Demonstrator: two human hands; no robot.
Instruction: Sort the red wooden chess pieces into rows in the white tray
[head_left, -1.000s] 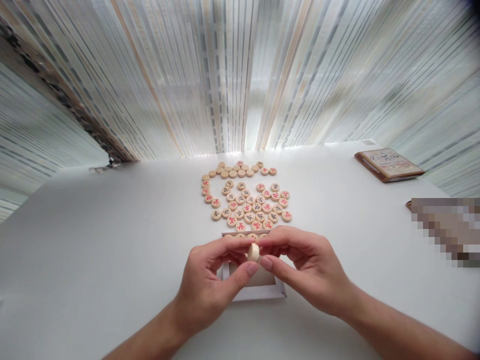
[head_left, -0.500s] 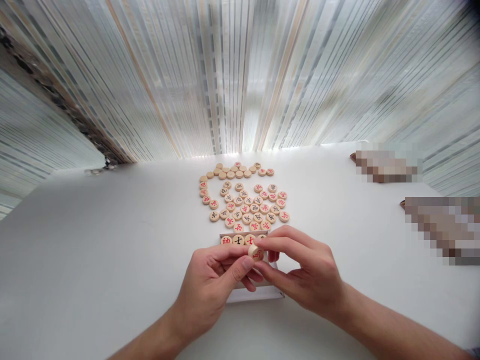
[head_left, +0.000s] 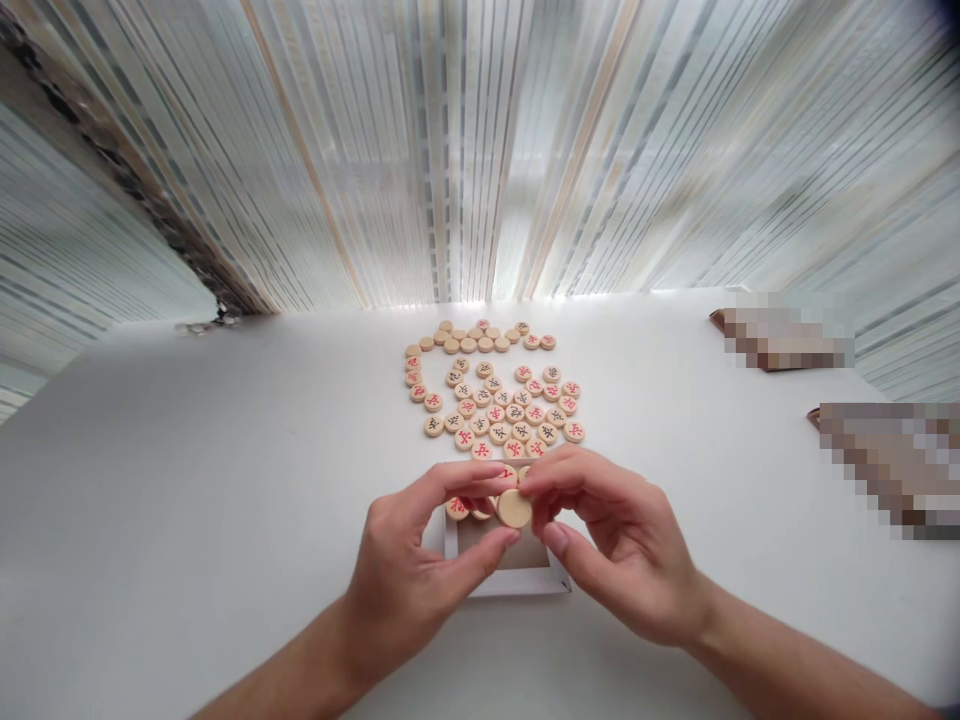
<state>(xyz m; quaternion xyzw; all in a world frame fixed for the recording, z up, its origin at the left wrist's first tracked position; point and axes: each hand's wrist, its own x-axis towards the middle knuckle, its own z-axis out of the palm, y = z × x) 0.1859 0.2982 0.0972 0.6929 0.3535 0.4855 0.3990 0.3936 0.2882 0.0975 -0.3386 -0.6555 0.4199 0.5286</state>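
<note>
Above a small white open box [head_left: 517, 582] is a round wooden xiangqi piece [head_left: 514, 508], its blank face towards me. My left hand [head_left: 420, 560] holds it by the edge, thumb below and fingers above. Curled at the other side, my right hand [head_left: 630, 545] has its index fingertip at the piece's right edge, the thumb apart from it. Inside the box, pieces with red characters, such as one at the left [head_left: 457, 508], lie in rows at the far end, partly hidden by my fingers. The box's near part shows bare bottom.
Beyond the box, many loose xiangqi pieces [head_left: 516, 412] lie on the white table [head_left: 225, 500], with red or black characters. A row of blank-faced pieces [head_left: 485, 344] lies farther back. Two pixelated brown-edged objects [head_left: 784, 335] are at the right. A striped curtain [head_left: 480, 150] hangs behind.
The piece in my fingers has been turned from its red-character side to its blank side. My right thumb has moved away from it. The view has shifted slightly.
</note>
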